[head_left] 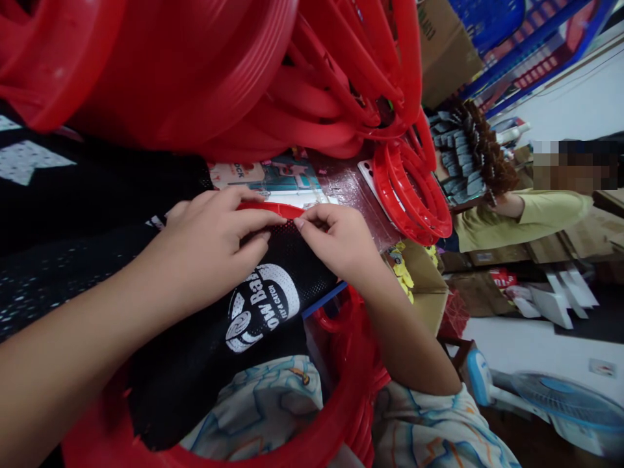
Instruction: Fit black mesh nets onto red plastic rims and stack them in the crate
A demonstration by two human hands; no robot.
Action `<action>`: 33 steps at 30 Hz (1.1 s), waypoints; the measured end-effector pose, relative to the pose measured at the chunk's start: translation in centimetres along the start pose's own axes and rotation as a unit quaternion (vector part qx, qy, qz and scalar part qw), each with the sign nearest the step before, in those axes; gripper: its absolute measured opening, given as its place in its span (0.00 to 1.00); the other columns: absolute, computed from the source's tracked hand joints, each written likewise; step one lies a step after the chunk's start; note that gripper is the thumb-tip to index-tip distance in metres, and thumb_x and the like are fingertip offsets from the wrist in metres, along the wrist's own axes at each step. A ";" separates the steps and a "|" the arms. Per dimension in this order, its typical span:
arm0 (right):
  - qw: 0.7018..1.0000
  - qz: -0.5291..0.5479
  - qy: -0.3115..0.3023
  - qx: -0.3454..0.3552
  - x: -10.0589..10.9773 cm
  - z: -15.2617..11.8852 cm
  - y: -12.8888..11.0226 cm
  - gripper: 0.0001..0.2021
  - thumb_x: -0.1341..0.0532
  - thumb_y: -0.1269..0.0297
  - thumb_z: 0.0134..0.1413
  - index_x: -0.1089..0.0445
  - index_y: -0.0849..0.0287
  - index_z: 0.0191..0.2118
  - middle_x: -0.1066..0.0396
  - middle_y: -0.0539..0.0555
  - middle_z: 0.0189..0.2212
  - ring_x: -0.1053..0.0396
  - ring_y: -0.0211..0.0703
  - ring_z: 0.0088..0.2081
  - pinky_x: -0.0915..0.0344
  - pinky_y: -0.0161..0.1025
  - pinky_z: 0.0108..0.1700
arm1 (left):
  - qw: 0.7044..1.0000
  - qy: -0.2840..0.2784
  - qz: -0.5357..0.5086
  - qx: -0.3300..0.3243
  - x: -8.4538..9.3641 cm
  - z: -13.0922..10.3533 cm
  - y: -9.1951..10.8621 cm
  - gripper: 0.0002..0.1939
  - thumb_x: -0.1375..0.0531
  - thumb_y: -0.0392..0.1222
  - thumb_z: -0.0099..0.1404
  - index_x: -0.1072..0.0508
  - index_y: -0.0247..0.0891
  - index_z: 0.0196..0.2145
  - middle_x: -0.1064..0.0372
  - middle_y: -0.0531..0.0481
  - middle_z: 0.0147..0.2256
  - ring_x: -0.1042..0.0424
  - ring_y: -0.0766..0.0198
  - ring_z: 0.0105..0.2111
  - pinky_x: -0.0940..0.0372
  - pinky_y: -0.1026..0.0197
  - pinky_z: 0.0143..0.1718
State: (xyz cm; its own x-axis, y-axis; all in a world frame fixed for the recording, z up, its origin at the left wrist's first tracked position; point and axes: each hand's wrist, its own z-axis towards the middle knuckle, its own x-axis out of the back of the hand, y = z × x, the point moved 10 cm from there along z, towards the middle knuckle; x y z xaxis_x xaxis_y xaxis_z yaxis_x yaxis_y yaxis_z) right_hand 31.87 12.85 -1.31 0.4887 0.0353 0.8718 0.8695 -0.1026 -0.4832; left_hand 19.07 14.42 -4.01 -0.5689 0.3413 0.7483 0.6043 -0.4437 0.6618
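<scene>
A black mesh fabric (312,270) with white printed lettering lies in front of me. Along its far edge shows the rim of a red plastic ring (280,209). My left hand (219,227) rests over that edge, its fingers closed on the mesh at the rim. Beside it my right hand (336,237) pinches the mesh edge between thumb and forefinger, the two hands' fingertips almost meeting. Another red ring (292,448) lies across my lap, under the fabric. What lies beneath my left palm is hidden.
A large heap of red rings (205,78) fills the far side, with two more red rings (414,195) at the table's right. A cardboard box (424,276) holds yellow pieces. Further right are a person in a yellow top (517,218) and a fan (560,403).
</scene>
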 end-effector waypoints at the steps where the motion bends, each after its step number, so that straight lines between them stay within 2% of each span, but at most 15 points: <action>1: 1.000 -0.001 0.000 0.001 -0.1 0.0 0.1 0.08 0.42 0.66 0.54 0.25 0.60 0.29 0.27 0.50 0.26 0.34 0.37 0.29 0.43 0.34 0.31 | 1.000 -0.001 0.007 -0.003 0.0 0.0 0.1 0.21 0.51 0.45 0.63 0.25 0.51 0.49 0.35 0.45 0.55 0.37 0.40 0.56 0.43 0.35 0.55; 5: 1.000 -0.005 0.001 -0.002 -0.4 0.2 0.3 0.09 0.42 0.66 0.55 0.25 0.60 0.30 0.26 0.51 0.26 0.34 0.37 0.29 0.43 0.35 0.31 | 0.999 -0.007 0.035 -0.016 -0.2 -0.1 0.3 0.21 0.51 0.46 0.64 0.26 0.54 0.50 0.37 0.44 0.56 0.37 0.39 0.55 0.41 0.34 0.51; 15: 1.000 0.001 -0.002 -0.008 -0.5 0.6 0.8 0.10 0.42 0.66 0.55 0.25 0.61 0.29 0.28 0.50 0.25 0.35 0.36 0.29 0.44 0.33 0.31 | 0.996 -0.011 0.089 -0.032 -0.6 -0.4 0.5 0.22 0.53 0.45 0.66 0.27 0.52 0.53 0.41 0.40 0.58 0.38 0.36 0.55 0.40 0.34 0.48; 33: 1.000 -0.011 0.004 -0.022 -0.6 0.7 0.9 0.08 0.42 0.67 0.55 0.26 0.60 0.29 0.28 0.50 0.25 0.36 0.36 0.28 0.44 0.34 0.32 | 0.985 -0.013 0.164 -0.043 -1.1 -0.6 1.0 0.23 0.52 0.44 0.66 0.32 0.52 0.57 0.44 0.38 0.59 0.38 0.33 0.54 0.40 0.34 0.46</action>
State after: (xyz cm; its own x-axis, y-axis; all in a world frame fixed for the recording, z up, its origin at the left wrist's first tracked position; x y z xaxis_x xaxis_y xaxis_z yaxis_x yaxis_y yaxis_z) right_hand 32.45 13.44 -2.32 0.4683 0.0299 0.8831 0.8762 -0.1447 -0.4597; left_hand 20.01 13.13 -4.18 -0.3355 0.1886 0.9230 0.7034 -0.6016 0.3786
